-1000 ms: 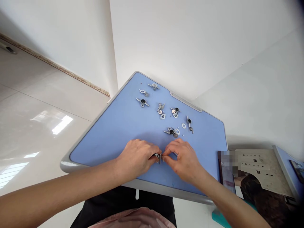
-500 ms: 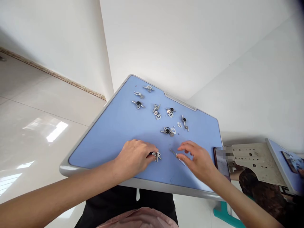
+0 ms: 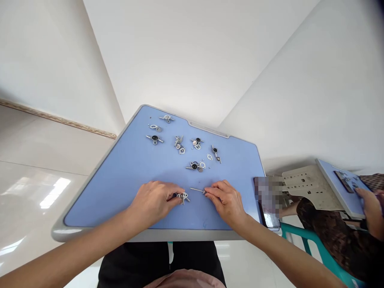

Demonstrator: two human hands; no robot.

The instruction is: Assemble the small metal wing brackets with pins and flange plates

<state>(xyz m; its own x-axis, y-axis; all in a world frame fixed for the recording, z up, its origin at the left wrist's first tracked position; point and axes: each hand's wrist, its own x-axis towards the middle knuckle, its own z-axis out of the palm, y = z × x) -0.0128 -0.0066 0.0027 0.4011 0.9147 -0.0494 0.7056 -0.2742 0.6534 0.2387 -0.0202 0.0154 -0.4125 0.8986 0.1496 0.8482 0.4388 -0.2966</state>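
Observation:
My left hand [image 3: 156, 199] pinches a small metal valve body [image 3: 183, 196] with flange ears and a short pipe stub, just above the near part of the blue tabletop. Thumb and fingers cover its left side. To its right, my right hand [image 3: 225, 199] is closed on a thin screwdriver [image 3: 196, 189]. Its slim shaft points left toward the valve body, with a gap between them; the handle is mostly hidden in the fingers. Beyond both hands, the nearest group is a metal valve body with a black round centre [image 3: 194, 166], a flat gasket [image 3: 203, 165] beside it.
Several more valve bodies [image 3: 155, 138] and loose gaskets [image 3: 209, 157] lie across the far half of the blue table [image 3: 105, 192]. A phone [image 3: 270, 218] lies at the right edge. Farther right are a co-worker's arm [image 3: 370, 208], a second table and a green stool [image 3: 318, 244].
My right hand has closed on the screwdriver, which was lying by its open fingers, and its shaft now points left. My left hand still holds the valve body. The view has shifted right.

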